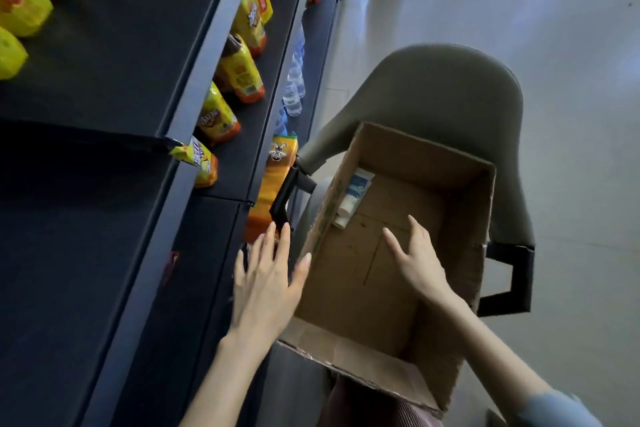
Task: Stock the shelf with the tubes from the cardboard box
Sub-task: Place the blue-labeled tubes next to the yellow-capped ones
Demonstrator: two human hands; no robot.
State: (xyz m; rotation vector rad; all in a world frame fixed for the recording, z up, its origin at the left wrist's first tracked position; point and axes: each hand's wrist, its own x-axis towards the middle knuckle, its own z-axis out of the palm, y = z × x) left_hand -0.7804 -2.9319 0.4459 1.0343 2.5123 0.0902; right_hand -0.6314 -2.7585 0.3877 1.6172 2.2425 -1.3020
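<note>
One tube (354,196), white and blue, is seen in the cardboard box (485,218), lying against the box wall nearest the shelf (214,45), at the far end of the box floor. No other tube can be made out inside.

Hands: the right hand (417,262) is held inside the box, fingers spread wide, nothing gripped, short of the tube. The left hand (268,274) is held outside the box, between box and shelf, fingers spread, empty; its thumb is just beside the box's upper edge.

Risks, judged:
- The tube is pressed into the angle of wall and floor; a flat reach may push it along the wall rather than lift it.
- The box is perched on a chair (450,87); if the chair swivels or rolls, which cannot be told, a push on the box wall could shift or tip the box.
- Snack bags (221,118) are stood at the shelf edges beside the box; a passing arm could knock one off.

Support: grey padded chair with black armrests, box set on its seat.

Room: dark tiered shelf beside the box, yellow and orange bags in rows, clear bottles (294,87) lower down; pale smooth floor (571,45) beyond the chair.
</note>
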